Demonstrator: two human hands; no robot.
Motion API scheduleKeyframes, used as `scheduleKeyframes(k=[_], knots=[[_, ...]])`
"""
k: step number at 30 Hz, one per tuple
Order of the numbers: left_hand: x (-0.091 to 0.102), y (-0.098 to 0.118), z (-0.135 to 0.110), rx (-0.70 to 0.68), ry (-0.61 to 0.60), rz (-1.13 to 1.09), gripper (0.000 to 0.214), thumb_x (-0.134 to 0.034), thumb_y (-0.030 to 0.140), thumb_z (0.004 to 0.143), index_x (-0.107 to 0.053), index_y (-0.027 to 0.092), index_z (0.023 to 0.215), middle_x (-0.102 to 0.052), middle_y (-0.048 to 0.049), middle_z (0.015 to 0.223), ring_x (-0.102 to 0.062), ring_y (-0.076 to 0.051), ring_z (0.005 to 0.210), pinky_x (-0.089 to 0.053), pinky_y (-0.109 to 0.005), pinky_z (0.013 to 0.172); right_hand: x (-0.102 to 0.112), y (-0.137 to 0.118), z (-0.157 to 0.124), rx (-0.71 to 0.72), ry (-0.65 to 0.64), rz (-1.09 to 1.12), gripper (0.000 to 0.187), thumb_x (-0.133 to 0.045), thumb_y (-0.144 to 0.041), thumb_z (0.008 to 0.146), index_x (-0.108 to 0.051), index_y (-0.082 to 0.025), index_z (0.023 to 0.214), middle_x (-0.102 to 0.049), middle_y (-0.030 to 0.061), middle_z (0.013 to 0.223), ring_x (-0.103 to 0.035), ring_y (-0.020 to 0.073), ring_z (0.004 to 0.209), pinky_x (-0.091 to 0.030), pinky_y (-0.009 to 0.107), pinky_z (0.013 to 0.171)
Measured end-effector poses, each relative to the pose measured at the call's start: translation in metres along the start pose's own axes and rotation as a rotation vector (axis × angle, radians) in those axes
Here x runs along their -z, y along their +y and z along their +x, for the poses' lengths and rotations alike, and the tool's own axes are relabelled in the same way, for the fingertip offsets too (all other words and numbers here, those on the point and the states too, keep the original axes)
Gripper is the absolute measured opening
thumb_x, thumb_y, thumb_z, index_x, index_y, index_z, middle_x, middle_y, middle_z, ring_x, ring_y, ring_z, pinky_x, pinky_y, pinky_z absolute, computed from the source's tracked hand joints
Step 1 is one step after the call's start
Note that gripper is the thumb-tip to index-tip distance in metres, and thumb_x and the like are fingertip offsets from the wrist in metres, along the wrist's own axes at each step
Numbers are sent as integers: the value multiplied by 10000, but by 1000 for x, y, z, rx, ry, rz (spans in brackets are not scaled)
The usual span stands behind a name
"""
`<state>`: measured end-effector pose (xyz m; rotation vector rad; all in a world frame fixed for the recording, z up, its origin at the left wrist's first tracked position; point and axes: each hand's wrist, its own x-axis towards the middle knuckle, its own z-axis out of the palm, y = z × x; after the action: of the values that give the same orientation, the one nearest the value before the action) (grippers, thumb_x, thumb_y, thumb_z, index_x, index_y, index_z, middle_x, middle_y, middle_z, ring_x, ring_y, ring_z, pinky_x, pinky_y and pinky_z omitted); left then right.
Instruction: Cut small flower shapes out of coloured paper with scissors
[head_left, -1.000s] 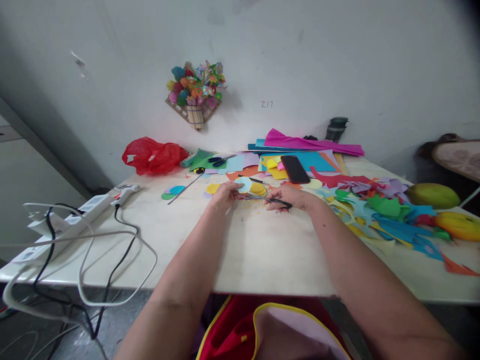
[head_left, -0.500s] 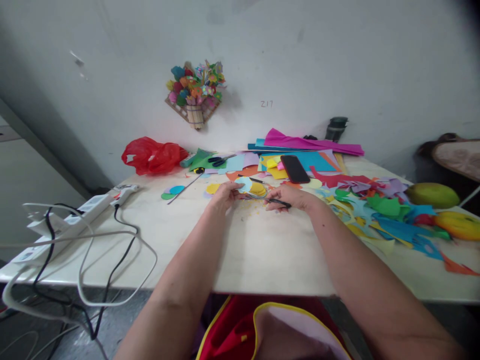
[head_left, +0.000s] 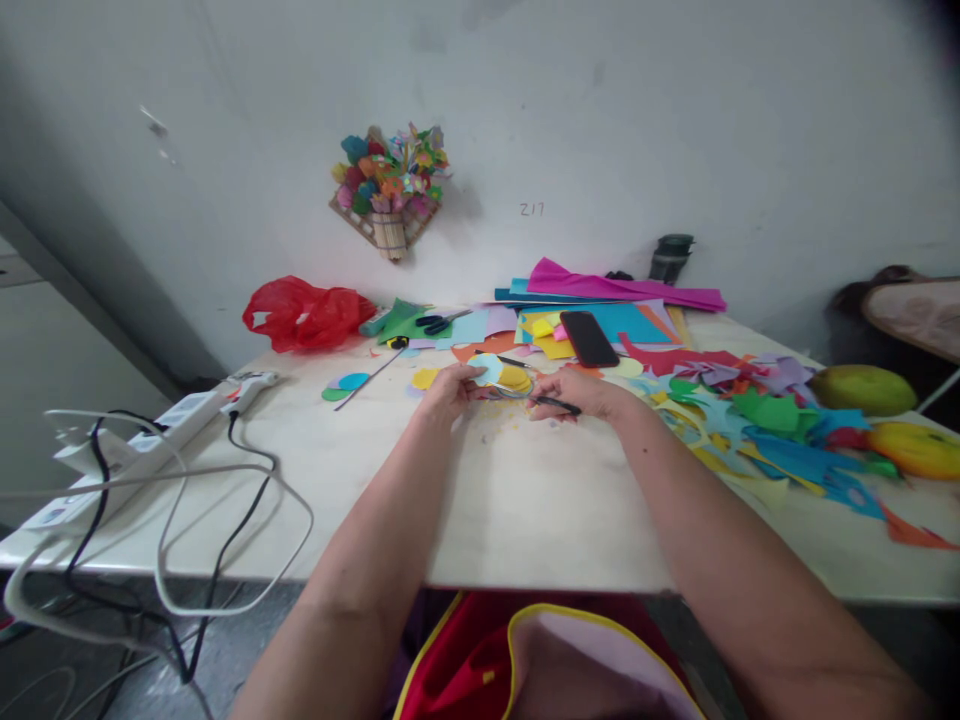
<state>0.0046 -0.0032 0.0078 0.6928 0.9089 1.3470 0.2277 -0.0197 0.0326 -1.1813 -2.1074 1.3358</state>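
My left hand (head_left: 452, 392) pinches a pale blue paper circle (head_left: 489, 369) by its left edge, above the table. In my right hand (head_left: 574, 393) is a pair of scissors (head_left: 555, 404) with dark handles, its blades pointing left toward the circle. Whether the blades touch the paper I cannot make out. Yellow paper circles (head_left: 516, 378) lie just behind and beside the pale blue one. Tiny paper bits (head_left: 506, 415) are scattered on the table below my hands.
A phone (head_left: 589, 339) lies on coloured sheets behind my right hand. Paper scraps (head_left: 780, 410) and mangoes (head_left: 862, 390) cover the right side. A second pair of scissors (head_left: 442, 321) and a red plastic bag (head_left: 306, 313) are at the back. A power strip (head_left: 135, 455) with cables sits left.
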Motion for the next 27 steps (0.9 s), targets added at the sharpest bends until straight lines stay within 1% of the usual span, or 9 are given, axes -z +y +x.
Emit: scheduleKeyframes(k=[4,10,14,21,27], knots=[[1,-1,1,-1,5,6,147,-652,23,617,-609,130,708,-687,-62,705,-656,-172,586,-576,-302,597,-1,-1,0,-7,6,-5,300,-797,-354,593,-700,-147,787,-517,-61,436,-455,61,382,-353,186,382],[0,-1,2,0,25,19,116,-634,22,622,-609,113,689,-685,-64,680,-648,-164,562,-555,-281,559,-2,-6,-2,-16,31,-20,278,-802,-339,596,-695,-142,761,-523,-52,447,-470,65,388,-372,186,371],[-2,0,0,-3,40,22,135,-638,24,612,-612,115,708,-686,-60,678,-657,-172,578,-564,-299,597,-3,-7,-2,-16,36,-33,272,-795,-341,604,-683,-144,754,-505,-60,433,-462,67,381,-380,190,367],[-3,0,0,-23,41,1,140,-635,21,599,-568,128,659,-668,-38,642,-638,-150,534,-549,-261,507,-2,-3,1,2,29,-36,289,-780,-385,625,-689,-151,768,-476,-64,420,-438,65,373,-360,189,363],[-3,0,-1,-67,34,16,166,-669,43,574,-563,132,666,-664,-32,627,-639,-146,549,-554,-254,533,-4,-2,2,-3,40,-47,328,-766,-419,639,-685,-134,780,-483,-57,432,-441,65,387,-358,186,371]])
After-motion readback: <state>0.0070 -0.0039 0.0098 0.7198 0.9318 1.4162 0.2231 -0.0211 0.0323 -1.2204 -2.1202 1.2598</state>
